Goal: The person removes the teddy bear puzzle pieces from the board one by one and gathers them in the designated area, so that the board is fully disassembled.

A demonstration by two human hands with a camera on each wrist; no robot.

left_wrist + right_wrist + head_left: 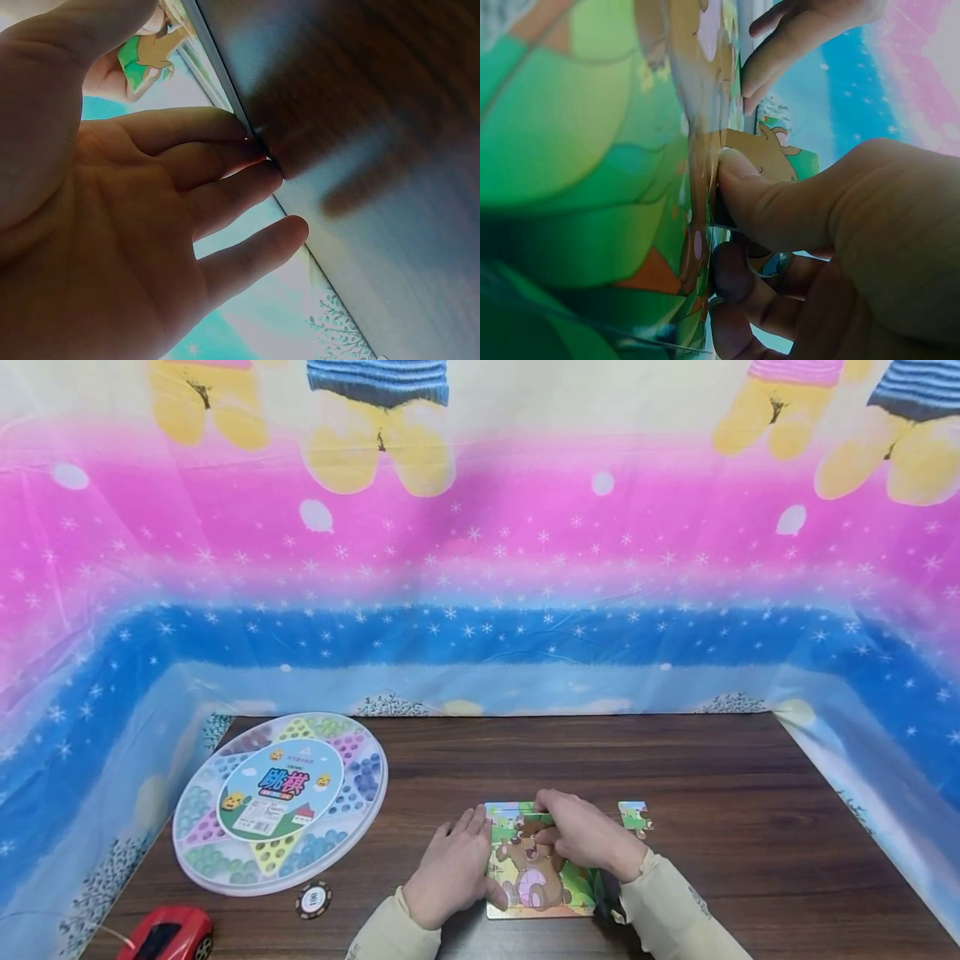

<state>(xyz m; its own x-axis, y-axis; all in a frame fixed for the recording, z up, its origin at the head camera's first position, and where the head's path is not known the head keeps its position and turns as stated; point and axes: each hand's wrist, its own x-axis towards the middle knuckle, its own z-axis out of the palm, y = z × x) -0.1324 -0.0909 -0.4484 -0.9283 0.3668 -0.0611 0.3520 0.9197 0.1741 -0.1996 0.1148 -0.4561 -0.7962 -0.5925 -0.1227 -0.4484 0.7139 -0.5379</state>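
A bear jigsaw puzzle (pixel 577 893) in a flat tray lies on the table in front of me. With its fingers fairly straight, my left hand (pixel 454 868) rests along the puzzle's left edge, thumb over the lower left part. My right hand (pixel 588 837) is over the puzzle's upper part, pinching a puzzle piece (pixel 761 154) between thumb and fingers. That piece carries part of the bear's brown head and some green, and it stands tilted up from the puzzle in the right wrist view. The fingers hide some of the puzzle's upper area.
To the right of the puzzle lies a loose puzzle piece (pixel 634 817). A round Chinese checkers box (pixel 352 839) with marbles is at the left. Nearer me are a black-and-white poker chip (pixel 312 900) and a red toy car (pixel 171 933). Printed cloth (pixel 480 635) walls off the table's back and sides.
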